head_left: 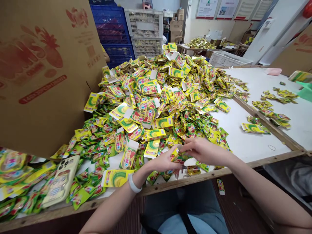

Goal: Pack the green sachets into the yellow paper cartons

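Observation:
My left hand [168, 161] is closed around a small yellow box [175, 154] near the table's front edge. My right hand [198, 149] is at the upper right end of that box, its fingers pinched together at the opening; what they hold, if anything, is hidden. Around and behind both hands lies a heap of yellow candy boxes [148, 87] mixed with green and yellow wrapped sweets [191, 128]. A few wrapped sweets [193, 170] lie just below my right hand.
A large cardboard carton [48, 71] stands at the left. A phone [62, 182] lies at the front left. A wooden strip [265, 122] divides the white table [235, 139]. Crates [143, 32] stand behind, and a small box [220, 187] is on the floor.

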`<state>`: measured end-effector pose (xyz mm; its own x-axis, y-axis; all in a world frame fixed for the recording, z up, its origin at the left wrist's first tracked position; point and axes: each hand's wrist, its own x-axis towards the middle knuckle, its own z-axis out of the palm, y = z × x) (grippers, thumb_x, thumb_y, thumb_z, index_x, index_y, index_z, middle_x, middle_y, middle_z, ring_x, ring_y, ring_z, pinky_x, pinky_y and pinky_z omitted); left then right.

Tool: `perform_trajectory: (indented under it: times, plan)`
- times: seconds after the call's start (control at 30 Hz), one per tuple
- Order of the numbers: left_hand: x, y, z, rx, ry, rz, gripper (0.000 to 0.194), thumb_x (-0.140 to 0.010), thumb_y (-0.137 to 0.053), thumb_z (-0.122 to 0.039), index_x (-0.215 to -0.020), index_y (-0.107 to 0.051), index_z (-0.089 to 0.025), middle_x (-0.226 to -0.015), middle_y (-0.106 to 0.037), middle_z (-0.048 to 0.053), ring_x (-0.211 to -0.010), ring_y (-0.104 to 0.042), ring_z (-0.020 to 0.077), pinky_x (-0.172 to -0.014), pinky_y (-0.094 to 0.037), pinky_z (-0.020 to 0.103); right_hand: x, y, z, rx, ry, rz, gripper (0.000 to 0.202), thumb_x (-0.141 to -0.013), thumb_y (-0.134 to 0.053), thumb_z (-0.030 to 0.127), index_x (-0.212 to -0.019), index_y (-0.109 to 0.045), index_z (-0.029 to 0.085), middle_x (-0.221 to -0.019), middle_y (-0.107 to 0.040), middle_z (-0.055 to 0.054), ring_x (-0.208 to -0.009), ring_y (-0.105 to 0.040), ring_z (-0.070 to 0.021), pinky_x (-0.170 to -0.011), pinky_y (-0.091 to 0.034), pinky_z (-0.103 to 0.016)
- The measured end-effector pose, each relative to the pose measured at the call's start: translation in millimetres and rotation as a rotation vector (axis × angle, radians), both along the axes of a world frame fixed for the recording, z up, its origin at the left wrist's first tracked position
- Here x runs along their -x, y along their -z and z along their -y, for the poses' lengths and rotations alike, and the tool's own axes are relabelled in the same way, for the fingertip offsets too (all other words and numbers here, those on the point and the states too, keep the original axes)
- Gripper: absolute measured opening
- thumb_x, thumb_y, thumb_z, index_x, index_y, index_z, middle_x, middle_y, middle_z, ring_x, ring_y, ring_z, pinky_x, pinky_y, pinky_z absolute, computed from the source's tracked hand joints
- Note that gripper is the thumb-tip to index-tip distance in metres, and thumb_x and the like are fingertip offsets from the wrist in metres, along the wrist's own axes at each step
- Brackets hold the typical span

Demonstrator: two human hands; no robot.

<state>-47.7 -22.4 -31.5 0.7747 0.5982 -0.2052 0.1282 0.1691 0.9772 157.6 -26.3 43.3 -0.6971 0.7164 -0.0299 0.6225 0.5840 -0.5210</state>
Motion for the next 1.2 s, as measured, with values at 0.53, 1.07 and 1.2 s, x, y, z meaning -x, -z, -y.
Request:
perform_trajectory:
  times: [0.53, 1.07, 1.2]
  plan:
    - [1, 4.2, 2, 0.037, 0.015, 0.045, 0.094, -0.078, -0.075, -0.029, -0.153, -0.018, -0.022, -0.080, -0.067, 0.000, -0.066, -0.067, 0.0181, -0.064, -0.054, 0.031, -4, 26.6, 13, 0.493, -0.009, -0.313, 0.043, -0.102, -0.041, 0.046, -0.099, -0.070, 0.015, -0.065, -0.063, 0.000, -0.049, -0.053, -0.0108, -0.050, -0.040, -0.022]
    - [32, -23.5, -25, -0.794, -0.120, -0.404, 0.018, -0.094, -0.053, -0.023, -0.102, -0.067, -0.017, -0.097, -0.071, 0.006, -0.086, -0.066, 0.0194, -0.079, -0.053, 0.032, -155, 31.0, -12, -0.797, 0.984, 0.001, 0.030, -0.097, -0.054, 0.042, -0.113, -0.067, 0.021, -0.106, -0.071, -0.018, -0.079, -0.069, -0.0289, -0.069, -0.050, -0.042]
    - [26, -9.0, -20, -1.027, -0.067, -0.651, 0.021, -0.091, -0.051, -0.012, -0.102, -0.068, -0.018, -0.100, -0.069, 0.009, -0.100, -0.063, 0.0245, -0.090, -0.050, 0.038, -63, 76.1, 6, -0.403, 0.518, -0.114, 0.019, -0.097, -0.055, 0.035, -0.103, -0.067, 0.021, -0.084, -0.073, -0.007, -0.065, -0.065, -0.0207, -0.065, -0.050, -0.034]
